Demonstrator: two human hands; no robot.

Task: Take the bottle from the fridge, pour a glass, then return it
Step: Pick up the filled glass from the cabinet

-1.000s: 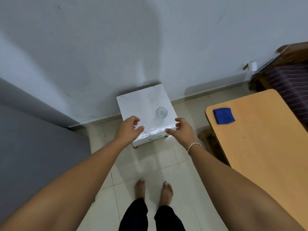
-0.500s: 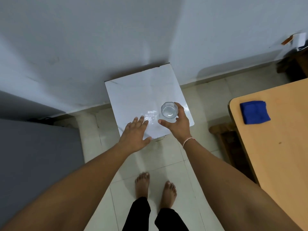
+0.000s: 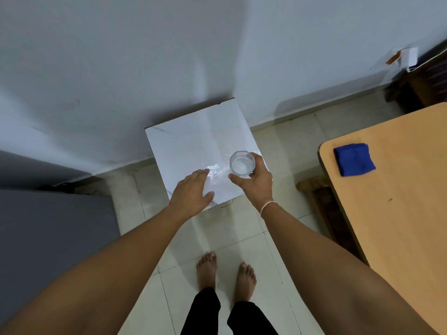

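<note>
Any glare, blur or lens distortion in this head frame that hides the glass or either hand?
Head view: a glare patch on the glossy white square stand sits between the hands, beside the clear faceted glass, whose rim stays readable. The right hand and left hand look sharp. Wide-angle distortion bends the wall base and the tan wooden table edge. Lighting is dim and bluish, shadows soft.

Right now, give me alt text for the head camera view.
Seen from above, a person's right hand grips a clear glass over a small white table; the left hand lies flat, open, beside it. A blue cloth lies on a wooden table.
</note>
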